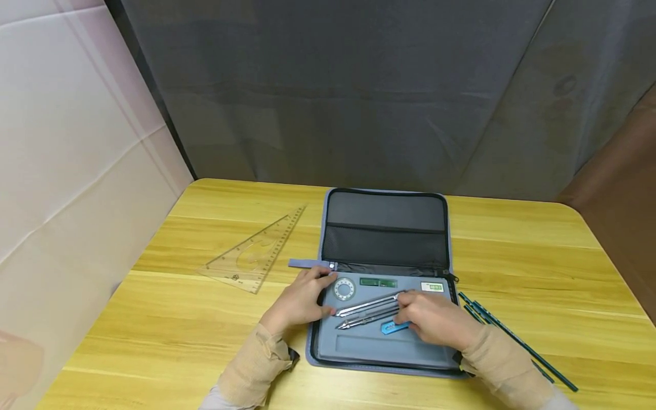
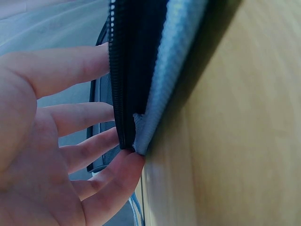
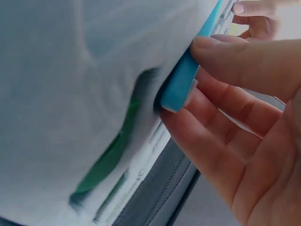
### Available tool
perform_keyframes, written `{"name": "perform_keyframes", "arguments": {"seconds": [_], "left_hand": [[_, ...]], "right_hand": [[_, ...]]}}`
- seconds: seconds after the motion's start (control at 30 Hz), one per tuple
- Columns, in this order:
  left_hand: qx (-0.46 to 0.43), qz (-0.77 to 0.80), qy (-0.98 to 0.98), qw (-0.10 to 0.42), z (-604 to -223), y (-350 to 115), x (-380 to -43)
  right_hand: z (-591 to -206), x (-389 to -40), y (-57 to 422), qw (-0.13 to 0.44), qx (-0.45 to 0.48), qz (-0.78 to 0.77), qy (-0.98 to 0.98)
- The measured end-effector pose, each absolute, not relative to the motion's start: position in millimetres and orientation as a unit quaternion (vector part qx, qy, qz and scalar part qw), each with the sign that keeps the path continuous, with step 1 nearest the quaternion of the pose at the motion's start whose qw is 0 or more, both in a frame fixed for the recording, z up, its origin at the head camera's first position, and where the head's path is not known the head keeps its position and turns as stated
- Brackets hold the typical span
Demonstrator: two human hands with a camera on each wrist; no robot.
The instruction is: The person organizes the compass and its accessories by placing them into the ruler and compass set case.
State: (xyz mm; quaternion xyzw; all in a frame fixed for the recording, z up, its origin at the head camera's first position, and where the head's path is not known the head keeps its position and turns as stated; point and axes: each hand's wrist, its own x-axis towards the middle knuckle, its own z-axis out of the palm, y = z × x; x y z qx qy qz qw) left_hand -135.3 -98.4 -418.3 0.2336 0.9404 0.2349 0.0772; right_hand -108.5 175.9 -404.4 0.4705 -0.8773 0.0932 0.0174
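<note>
A zippered case [image 1: 386, 370] lies open on the table, with a grey tray [image 1: 379, 356] in its near half. My left hand [image 1: 299, 302] rests at the case's left side. In the left wrist view its fairly straight fingers [image 2: 89, 113] touch the black zipper edge [image 2: 117, 94]. My right hand [image 1: 433, 316] is over the tray's right half. Between thumb and fingers it pinches a small blue plastic piece [image 3: 181, 84], whose left end [image 1: 392, 327] shows in the head view. Two metal compasses [image 1: 366, 306] lie slanted across the tray, their right ends partly behind the right fingers.
A clear set square [image 1: 256, 250] lies to the left of the case. Several dark green pencils [image 1: 528, 344] lie on the right, partly under the right forearm. The tray bears a round white dial [image 1: 344, 289], a green piece [image 1: 378, 282] and a white-green eraser [image 1: 432, 287].
</note>
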Motion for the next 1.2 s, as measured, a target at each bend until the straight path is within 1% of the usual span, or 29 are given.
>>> {"name": "perform_keyframes", "arguments": {"seconds": [0.37,0.63,0.83,1.07,1.2], "left_hand": [[0.236,0.232,0.940,0.076,-418.4,-98.5,-135.2],[0.236,0.230,0.941,0.077,-417.1,-98.5,-134.6],[0.242,0.232,0.939,0.072,-419.1,-99.0,-135.4],[0.241,0.232,0.940,0.070,-419.3,-99.2,-135.5],[0.239,0.235,0.939,0.072,-419.7,-99.4,-135.3]], "right_hand": [[-403.2,-105.9,174.9,0.004,0.475,0.100,-0.875],[-407.1,-109.1,173.9,0.022,0.482,0.113,-0.868],[-406.6,-109.9,173.0,0.015,0.478,0.110,-0.872],[-405.3,-107.6,170.3,0.026,0.465,0.104,-0.879],[-406.0,-108.1,172.0,0.012,0.459,0.115,-0.881]]}}
